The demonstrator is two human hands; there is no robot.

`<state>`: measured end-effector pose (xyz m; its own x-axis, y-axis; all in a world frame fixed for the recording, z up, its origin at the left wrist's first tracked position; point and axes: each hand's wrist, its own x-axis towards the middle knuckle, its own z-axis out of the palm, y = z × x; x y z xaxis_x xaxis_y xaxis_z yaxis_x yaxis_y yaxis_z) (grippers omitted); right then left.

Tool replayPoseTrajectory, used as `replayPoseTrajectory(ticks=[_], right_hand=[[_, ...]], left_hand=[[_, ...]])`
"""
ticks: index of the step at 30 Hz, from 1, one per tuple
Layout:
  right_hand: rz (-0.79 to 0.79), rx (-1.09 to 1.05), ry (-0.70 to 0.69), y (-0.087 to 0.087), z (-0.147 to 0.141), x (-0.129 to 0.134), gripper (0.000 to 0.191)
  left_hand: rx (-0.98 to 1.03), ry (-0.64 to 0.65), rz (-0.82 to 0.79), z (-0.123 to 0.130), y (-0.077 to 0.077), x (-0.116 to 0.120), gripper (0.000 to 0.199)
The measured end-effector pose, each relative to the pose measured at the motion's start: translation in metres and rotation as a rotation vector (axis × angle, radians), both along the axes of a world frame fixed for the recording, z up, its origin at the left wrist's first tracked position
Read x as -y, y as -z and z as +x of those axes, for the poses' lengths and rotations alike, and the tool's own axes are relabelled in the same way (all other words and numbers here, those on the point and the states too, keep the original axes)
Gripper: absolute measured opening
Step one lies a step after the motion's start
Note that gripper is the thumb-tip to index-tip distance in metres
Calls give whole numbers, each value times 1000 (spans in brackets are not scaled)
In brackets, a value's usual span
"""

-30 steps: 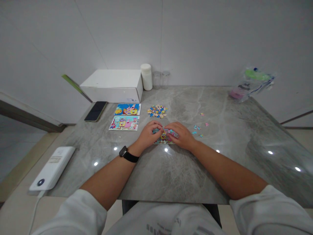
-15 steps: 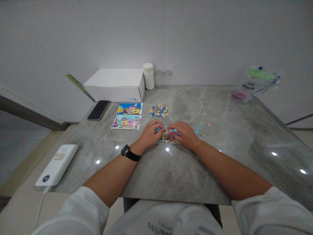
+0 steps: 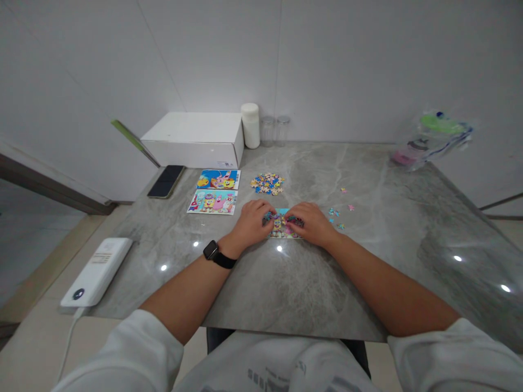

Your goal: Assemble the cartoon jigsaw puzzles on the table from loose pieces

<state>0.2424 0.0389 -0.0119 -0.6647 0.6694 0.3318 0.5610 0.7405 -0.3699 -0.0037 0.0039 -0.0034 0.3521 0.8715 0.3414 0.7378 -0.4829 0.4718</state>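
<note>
Puzzle (image 3: 279, 227) between left hand (image 3: 254, 222) and right hand (image 3: 312, 223), long axis sideways
Equally near; both curled nearly closed, pinching pieces (image 3: 297, 221).

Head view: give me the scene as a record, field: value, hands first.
left hand: fingers curled at left side of colourful puzzle picture; exact grip hidden
right hand: fingers curled at right side of same; exact grip hidden
piece pile: beyond the hands, right of two picture cards
loose pieces: scattered to the right of the right hand
phone: lying left of the cards
table rear: white box, white bottle, two clear jars
right rear: clear bag, green and pink inside
</note>
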Motion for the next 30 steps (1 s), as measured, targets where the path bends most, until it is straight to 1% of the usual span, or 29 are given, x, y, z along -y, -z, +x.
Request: replayPoseTrajectory(ticks=[4,9,15,19,30], right_hand=[[18,46,-11,-3,-1,2,8],[45,61,-21,-6,-3,4,9],[32,75,-17,-6,-6,4,9],[30,82,-21,-7,-7,4,9],[28,89,-33,-7,-8,5,15]], left_hand=[[-19,25,5,1,0,1,17],[-33,35,6,1,1,0,14],[-37,53,10,0,4,1,13],[-48,58,6,2,3,2,12],[-69,61,-9,2,3,3,12]])
